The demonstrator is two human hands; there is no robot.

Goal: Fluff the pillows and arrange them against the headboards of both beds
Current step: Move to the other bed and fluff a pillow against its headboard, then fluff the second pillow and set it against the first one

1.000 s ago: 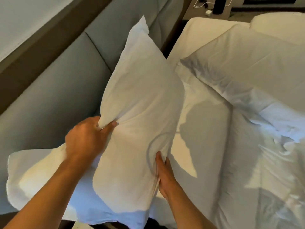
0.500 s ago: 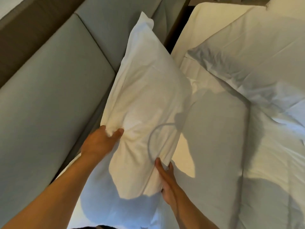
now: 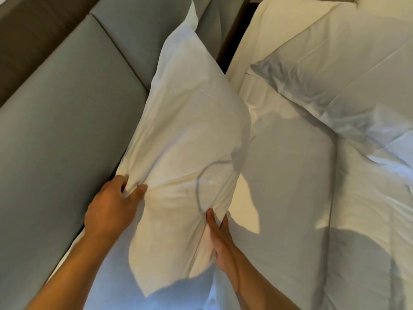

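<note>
A white pillow (image 3: 187, 130) stands on end in the middle of the view, leaning toward the grey padded headboard (image 3: 67, 121). My left hand (image 3: 111, 209) pinches a bunch of its cover at the left edge. My right hand (image 3: 218, 238) grips its right edge lower down, fingers pressed into the fabric. Under the held pillow lies a second white pillow (image 3: 111, 285), mostly hidden by my arms. The white sheet of the bed (image 3: 288, 198) spreads to the right.
A white duvet (image 3: 348, 70) is folded back across the upper right of the bed. A dark gap (image 3: 234, 39) runs between the headboard panels and the mattress at the top. A brown wall strip (image 3: 29, 32) borders the headboard at upper left.
The pillow has come lower and closer to the headboard, still in both hands. My view has tilted down and right, so the nightstand at the top is out of frame.
</note>
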